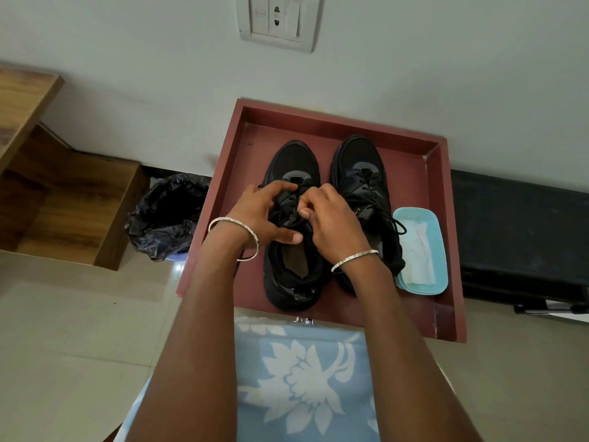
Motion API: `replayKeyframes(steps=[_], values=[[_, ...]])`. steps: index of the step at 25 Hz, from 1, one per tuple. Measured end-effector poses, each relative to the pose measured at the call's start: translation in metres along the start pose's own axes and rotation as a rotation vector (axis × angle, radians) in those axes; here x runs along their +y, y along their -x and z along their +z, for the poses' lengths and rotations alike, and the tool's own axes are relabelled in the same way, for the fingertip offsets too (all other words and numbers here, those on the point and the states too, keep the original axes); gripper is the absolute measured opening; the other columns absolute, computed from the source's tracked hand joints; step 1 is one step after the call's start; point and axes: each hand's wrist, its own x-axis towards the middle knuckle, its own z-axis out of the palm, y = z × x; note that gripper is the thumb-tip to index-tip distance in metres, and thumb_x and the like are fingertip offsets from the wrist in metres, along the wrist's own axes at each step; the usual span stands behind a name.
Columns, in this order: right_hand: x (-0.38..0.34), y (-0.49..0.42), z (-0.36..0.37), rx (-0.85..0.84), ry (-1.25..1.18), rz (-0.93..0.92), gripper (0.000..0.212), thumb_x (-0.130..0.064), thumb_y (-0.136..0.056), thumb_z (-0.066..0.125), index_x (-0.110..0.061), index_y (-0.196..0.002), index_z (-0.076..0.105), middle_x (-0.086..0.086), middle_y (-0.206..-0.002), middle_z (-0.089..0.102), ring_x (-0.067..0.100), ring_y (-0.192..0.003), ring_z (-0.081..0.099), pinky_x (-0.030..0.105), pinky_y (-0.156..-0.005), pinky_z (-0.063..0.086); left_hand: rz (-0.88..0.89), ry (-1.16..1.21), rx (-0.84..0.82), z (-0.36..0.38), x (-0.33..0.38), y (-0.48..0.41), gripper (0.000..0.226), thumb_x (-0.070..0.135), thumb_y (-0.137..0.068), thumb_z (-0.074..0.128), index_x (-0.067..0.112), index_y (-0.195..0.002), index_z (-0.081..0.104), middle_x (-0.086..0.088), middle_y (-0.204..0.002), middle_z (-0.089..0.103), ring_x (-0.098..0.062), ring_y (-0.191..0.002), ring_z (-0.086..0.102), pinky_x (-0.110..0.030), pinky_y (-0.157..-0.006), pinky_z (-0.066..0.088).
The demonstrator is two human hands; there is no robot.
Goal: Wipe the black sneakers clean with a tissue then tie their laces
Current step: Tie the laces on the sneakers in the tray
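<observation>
Item: lace-tying, sneaker at centre of frame

- Left fingers (280, 186): curled over the upper lace rows, thumb pressed in from below; grasping the laces (285, 215), though the exact strand is hidden among black on black
- Right fingers (314, 199): bent inward, thumb and forefinger pinching the same laces from the right side
- Left hand (258, 215) and right hand (338, 228): nearly touching across the tongue, each equally near the knot point, a bangle on each wrist
- Centre sneaker (294, 161): long axis runs from bottom to top of frame, toe toward the wall, heel opening toward the person; the laces lie directly under and between the fingers, so the pull to come would likely go sideways, left and right of that axis
- Right sneaker (358, 157): just beside and parallel; its loose laces (395, 224) trail off the right flank, not yet tied, and the right hand is the nearer one
- Tissue (417, 250): lying in a pale blue dish (441, 237), right of the pair, held by no hand
- Red-brown tray (411, 193): carries both shoes and the dish
- Bin with black liner (165, 215): left of frame, apart from the tray
</observation>
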Motion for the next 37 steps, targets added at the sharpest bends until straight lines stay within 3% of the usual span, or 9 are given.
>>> replayKeyframes(steps=[3,6,11,16,18,22,25,31,37], values=[[-0.001,0.003,0.000,0.020,-0.058,0.022,0.009,-0.005,-0.097,0.050,-0.013,-0.097,0.055,0.005,-0.104,0.050,0.028,-0.089,0.054,0.048,-0.078,0.049,0.004,0.092,-0.002,0.004,0.001,-0.001,0.091,0.017,-0.067,0.091,0.038,-0.142,0.045,-0.006,-0.124,0.034,-0.024,-0.107,0.051,-0.024,-0.064,0.061],[-0.005,0.003,-0.003,0.088,-0.093,0.022,0.008,-0.007,-0.098,0.050,-0.012,-0.097,0.056,0.003,-0.105,0.053,0.026,-0.090,0.056,0.047,-0.077,0.049,0.010,0.105,0.050,0.008,-0.003,-0.009,0.091,0.017,-0.066,0.092,0.040,-0.140,0.045,-0.005,-0.122,0.034,-0.026,-0.109,0.050,-0.022,-0.053,0.059],[-0.003,0.001,-0.006,0.120,-0.255,0.102,0.010,-0.008,-0.096,0.055,-0.017,-0.093,0.061,-0.005,-0.097,0.063,0.015,-0.089,0.061,0.042,-0.081,0.052,0.012,0.131,0.072,0.009,-0.008,-0.015,0.090,0.017,-0.065,0.092,0.038,-0.138,0.045,-0.007,-0.122,0.036,-0.028,-0.108,0.052,-0.019,-0.049,0.056],[-0.001,0.001,-0.011,0.126,-0.363,0.143,0.018,-0.002,-0.090,0.065,-0.015,-0.101,0.072,-0.007,-0.097,0.072,0.005,-0.091,0.067,0.012,-0.082,0.050,-0.002,0.209,0.096,0.005,-0.015,-0.017,0.086,0.015,-0.060,0.095,0.029,-0.129,0.047,-0.010,-0.125,0.045,-0.033,-0.108,0.058,-0.024,-0.050,0.057],[0.000,0.000,-0.009,0.154,-0.337,0.123,0.016,-0.004,-0.089,0.067,-0.015,-0.098,0.074,-0.006,-0.096,0.073,0.005,-0.091,0.067,0.017,-0.083,0.052,-0.017,0.225,0.089,0.004,-0.016,-0.017,0.084,0.015,-0.058,0.096,0.029,-0.126,0.046,-0.010,-0.127,0.047,-0.031,-0.108,0.060,-0.031,-0.054,0.061],[-0.004,-0.003,-0.002,0.212,-0.193,0.105,0.009,-0.010,-0.092,0.065,-0.018,-0.090,0.067,-0.006,-0.088,0.069,0.013,-0.085,0.065,0.041,-0.078,0.055,-0.030,0.256,0.083,0.003,-0.017,-0.017,0.082,0.016,-0.059,0.095,0.031,-0.122,0.045,-0.010,-0.126,0.050,-0.030,-0.104,0.062,-0.031,-0.057,0.061],[-0.011,-0.002,-0.003,0.229,-0.074,0.128,0.008,-0.010,-0.097,0.060,-0.017,-0.093,0.062,-0.005,-0.085,0.068,0.019,-0.081,0.065,0.039,-0.072,0.051,0.001,0.242,0.094,0.007,-0.018,-0.018,0.079,0.017,-0.062,0.094,0.031,-0.121,0.045,-0.008,-0.124,0.046,-0.030,-0.109,0.058,-0.030,-0.057,0.061],[-0.009,0.000,-0.007,0.243,-0.125,0.168,0.007,-0.013,-0.095,0.062,-0.019,-0.092,0.065,-0.012,-0.083,0.069,0.014,-0.082,0.067,0.043,-0.077,0.052,0.014,0.183,0.126,0.011,-0.013,-0.019,0.080,0.017,-0.059,0.095,0.031,-0.116,0.042,-0.008,-0.121,0.043,-0.032,-0.101,0.059,-0.024,-0.050,0.057],[-0.002,-0.002,-0.008,0.206,-0.301,0.211,0.014,-0.011,-0.089,0.072,-0.019,-0.099,0.077,-0.010,-0.091,0.076,0.002,-0.085,0.070,0.024,-0.080,0.056,0.011,0.106,0.147,0.006,-0.011,-0.015,0.083,0.022,-0.058,0.096,0.026,-0.122,0.044,-0.005,-0.119,0.045,-0.023,-0.103,0.055,-0.020,-0.049,0.056]])
